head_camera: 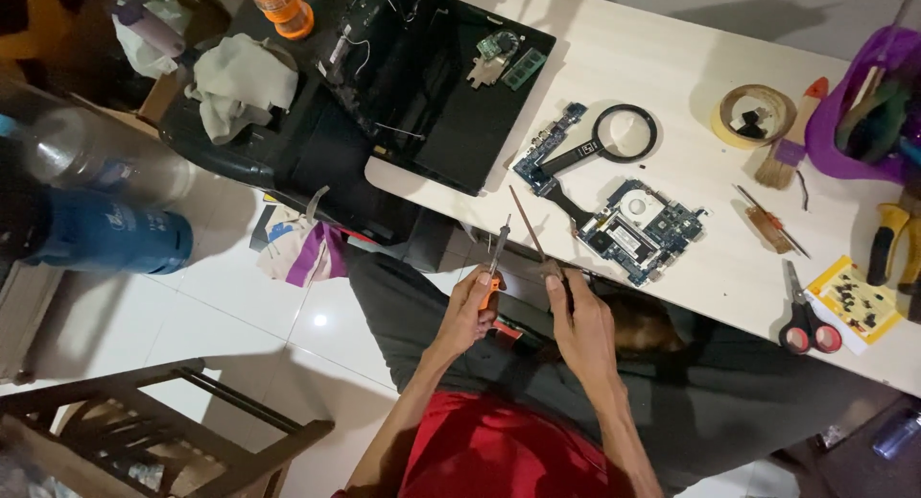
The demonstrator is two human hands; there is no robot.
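While held at lower centre — orange-handled screwdriver [496,258] gripped by left hand [467,311] | thin tool [533,231] pinched by right hand [580,320] | tool-picking step judged — circuit board [638,225] untouched.

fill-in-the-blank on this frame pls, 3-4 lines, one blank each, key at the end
1. The left hand grips a screwdriver with an ____ handle.
2. The magnifier lies on the table just above the ____ circuit board.
3. The scissors near the table's front edge have ____ handles.
4. The right hand holds a thin ____ tool.

Missing words: orange; blue; red; dark
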